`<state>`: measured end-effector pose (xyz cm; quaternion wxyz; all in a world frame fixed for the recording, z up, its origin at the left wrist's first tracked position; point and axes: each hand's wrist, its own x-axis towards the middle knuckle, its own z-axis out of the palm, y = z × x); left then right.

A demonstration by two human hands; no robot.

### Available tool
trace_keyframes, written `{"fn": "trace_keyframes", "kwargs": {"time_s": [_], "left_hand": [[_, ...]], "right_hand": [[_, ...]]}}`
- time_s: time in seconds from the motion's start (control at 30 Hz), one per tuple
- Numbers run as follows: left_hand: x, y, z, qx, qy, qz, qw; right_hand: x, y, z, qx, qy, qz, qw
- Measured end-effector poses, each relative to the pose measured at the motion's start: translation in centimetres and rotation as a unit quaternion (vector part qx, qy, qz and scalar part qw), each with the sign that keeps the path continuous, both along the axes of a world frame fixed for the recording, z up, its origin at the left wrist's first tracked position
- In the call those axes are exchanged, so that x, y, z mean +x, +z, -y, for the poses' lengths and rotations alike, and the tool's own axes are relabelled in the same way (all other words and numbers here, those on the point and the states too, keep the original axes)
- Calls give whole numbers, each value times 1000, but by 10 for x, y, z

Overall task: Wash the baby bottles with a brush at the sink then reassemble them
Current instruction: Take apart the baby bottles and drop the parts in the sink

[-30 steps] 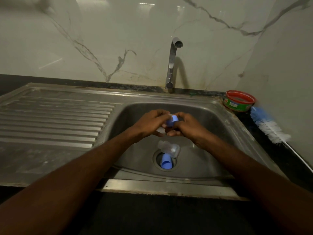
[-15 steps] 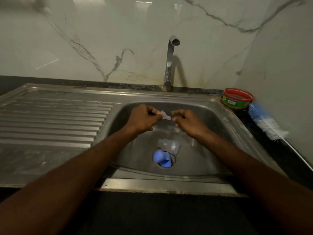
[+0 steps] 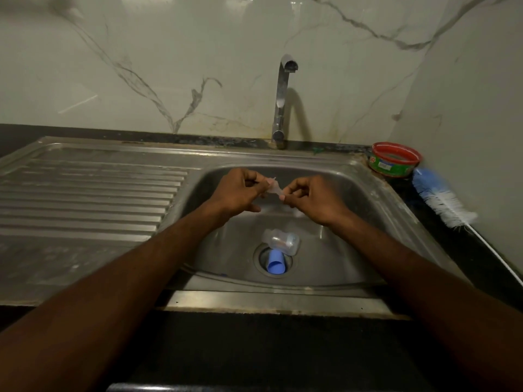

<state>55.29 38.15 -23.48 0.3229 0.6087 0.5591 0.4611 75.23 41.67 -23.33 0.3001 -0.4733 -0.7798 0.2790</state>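
Over the steel sink basin (image 3: 351, 193), my left hand (image 3: 237, 193) and my right hand (image 3: 311, 199) both pinch a small clear silicone teat (image 3: 274, 188) held between them. A clear baby bottle (image 3: 281, 241) lies on its side on the basin floor by the drain. A blue cap (image 3: 276, 265) sits in the drain opening just in front of the bottle. The blue and white bottle brush (image 3: 441, 199) lies on the dark counter to the right of the sink.
The tap (image 3: 283, 100) stands behind the basin and no water is running. A red and green round tub (image 3: 394, 159) sits at the back right corner. The ribbed draining board (image 3: 90, 193) stretches to the left. A marble wall closes the right side.
The blue ring that both hands held a second ago is gone from them; a blue cap now lies in the drain. Both hands now pinch the clear teat, a little higher.
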Motion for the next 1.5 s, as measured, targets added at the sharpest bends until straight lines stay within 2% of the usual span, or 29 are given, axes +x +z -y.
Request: {"fn": "trace_keyframes", "kwargs": {"time_s": [0.07,0.23,0.33,0.43,0.67,0.87,1.03,1.1,1.17,1.23,1.37,1.5], "left_hand": [[-2,-2,-2,1,17,-29,999],[-6,-4,-6,-40,32,-69,996],[-10,-9,-6,-17,54,-169,984],[-17,-13,-8,5,64,-260,963],[-19,-15,-7,-24,55,-340,938],[-21,-20,-11,-61,8,-411,910],[-24,-19,-2,-44,33,-429,902],[-26,-17,10,-17,47,-448,893],[-31,-12,21,4,46,-493,869],[-43,0,28,27,60,-524,849],[-89,36,55,72,101,-540,832],[-162,66,98,69,180,-564,803]], "right_hand": [[0,0,-1,10,-7,8,1000],[3,-1,-6,26,-21,98,995],[5,-1,-5,26,3,142,990],[2,0,-2,16,21,146,989],[4,-4,-5,30,12,184,982],[-1,-2,4,40,26,195,980],[-11,4,19,111,48,204,971],[-19,13,28,175,57,257,949],[-32,22,37,223,59,310,922],[-49,32,43,235,66,304,921],[-101,53,52,241,71,253,934],[-179,67,63,241,98,206,943]]}}
